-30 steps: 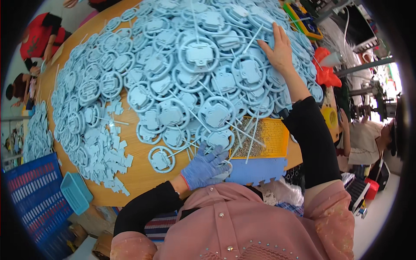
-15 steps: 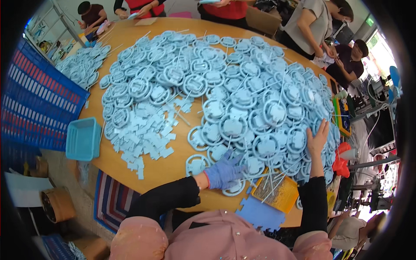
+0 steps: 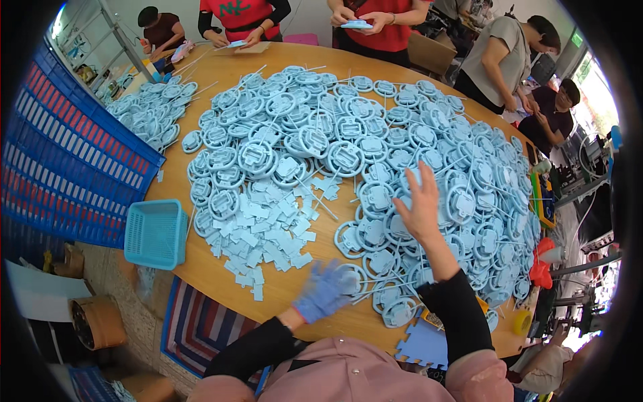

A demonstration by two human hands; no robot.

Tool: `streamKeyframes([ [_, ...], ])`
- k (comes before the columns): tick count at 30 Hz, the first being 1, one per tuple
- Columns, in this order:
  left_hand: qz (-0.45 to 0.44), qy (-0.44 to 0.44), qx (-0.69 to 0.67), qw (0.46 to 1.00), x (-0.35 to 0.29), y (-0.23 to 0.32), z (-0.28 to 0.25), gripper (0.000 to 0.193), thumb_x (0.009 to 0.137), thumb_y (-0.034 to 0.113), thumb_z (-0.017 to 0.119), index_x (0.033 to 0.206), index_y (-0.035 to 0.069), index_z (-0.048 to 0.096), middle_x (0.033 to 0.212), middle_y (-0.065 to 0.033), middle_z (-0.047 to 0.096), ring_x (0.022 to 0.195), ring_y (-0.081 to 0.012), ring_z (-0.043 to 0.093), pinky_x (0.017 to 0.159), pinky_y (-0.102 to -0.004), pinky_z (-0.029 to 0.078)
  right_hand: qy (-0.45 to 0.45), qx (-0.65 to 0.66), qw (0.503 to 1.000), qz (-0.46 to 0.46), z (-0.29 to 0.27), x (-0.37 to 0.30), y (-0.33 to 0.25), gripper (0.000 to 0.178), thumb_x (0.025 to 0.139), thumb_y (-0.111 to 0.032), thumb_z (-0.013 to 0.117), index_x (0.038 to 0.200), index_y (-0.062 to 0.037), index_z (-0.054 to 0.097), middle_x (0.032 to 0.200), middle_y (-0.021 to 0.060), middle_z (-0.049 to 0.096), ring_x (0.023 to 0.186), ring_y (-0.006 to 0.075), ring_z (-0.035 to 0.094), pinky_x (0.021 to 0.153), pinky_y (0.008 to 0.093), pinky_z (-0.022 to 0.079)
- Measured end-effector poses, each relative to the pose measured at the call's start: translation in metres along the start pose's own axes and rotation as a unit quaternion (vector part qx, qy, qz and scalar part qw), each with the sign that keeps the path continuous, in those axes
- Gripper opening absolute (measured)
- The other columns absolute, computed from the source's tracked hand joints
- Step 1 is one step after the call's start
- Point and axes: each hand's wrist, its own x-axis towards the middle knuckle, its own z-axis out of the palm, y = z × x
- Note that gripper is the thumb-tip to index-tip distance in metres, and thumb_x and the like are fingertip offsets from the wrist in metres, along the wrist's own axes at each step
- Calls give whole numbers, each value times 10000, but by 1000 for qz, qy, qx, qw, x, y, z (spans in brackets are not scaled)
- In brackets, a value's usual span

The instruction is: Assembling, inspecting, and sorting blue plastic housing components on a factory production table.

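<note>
A broad pile of light-blue plastic ring parts (image 3: 346, 157) covers much of the wooden table, each with a flat panel inside the ring and several with thin rods. My right hand (image 3: 422, 206), bare, reaches over the pile's middle with fingers spread and nothing held. In a blue glove, my left hand (image 3: 320, 292) is low over the table's near side. Its fingers are apart, beside a ring part (image 3: 351, 279) at the pile's near left edge; whether they touch it I cannot tell. Small flat light-blue tabs (image 3: 264, 228) lie heaped left of the rings.
A turquoise basket (image 3: 155, 231) sits at the table's left edge, beside a large blue crate (image 3: 67, 147). My right forearm partly covers a yellow tray (image 3: 482, 305); a blue foam mat (image 3: 425, 343) lies nearby. Several people work around the far side, one holding a light-blue part (image 3: 357, 24).
My right hand has moved left from the pile's right side to its middle. My left hand has drawn back leftward off the rings. The whole view has shifted.
</note>
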Motion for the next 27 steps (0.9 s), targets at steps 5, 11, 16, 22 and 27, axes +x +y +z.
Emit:
streamKeyframes([
  [5, -353, 134, 87, 922, -107, -97, 5, 825, 732, 687, 603, 1339, 137, 509, 1466, -199, 334, 1410, -450, 131, 1086, -671, 15, -139, -35, 990, -3, 103, 60, -23, 918, 665, -230, 816, 1449, -159, 343, 1498, 174, 285, 1377, 410, 258, 1070, 557, 284],
  [11, -391, 88, 75, 913, -72, -138, -21, 888, 683, 717, 609, 1351, 141, 503, 1467, -194, 348, 1393, -472, 155, 1056, -708, 43, -197, -105, 974, 30, 176, 98, -33, 1052, 595, -327, 846, 1478, -215, 286, 1458, 172, 322, 1334, 395, 315, 1025, 581, 326],
  [16, -424, 38, 8, 905, -24, -192, -25, 818, 714, 674, 606, 1336, 150, 527, 1459, -150, 401, 1386, -422, 228, 1068, -688, 87, -145, -157, 973, 83, 131, 102, -77, 890, 600, -378, 789, 1393, -154, 454, 1316, 245, 431, 1229, 379, 417, 993, 514, 368],
  [22, -393, 77, 7, 916, -19, -177, -46, 765, 737, 599, 646, 1345, 151, 519, 1436, -145, 434, 1367, -385, 297, 1090, -655, 98, 51, -58, 965, 251, 36, 46, -31, 876, 626, -391, 817, 1366, -96, 455, 1247, 232, 479, 1138, 385, 467, 941, 451, 408],
  [27, -163, 238, -204, 936, -36, -130, -42, 572, 799, 307, 741, 1287, 95, 531, 1301, -144, 532, 1159, -270, 535, 955, -416, 432, -105, 180, 969, 136, 68, -10, -149, 829, 600, -390, 857, 1267, -42, 508, 1118, 214, 531, 1010, 374, 514, 886, 426, 422],
])
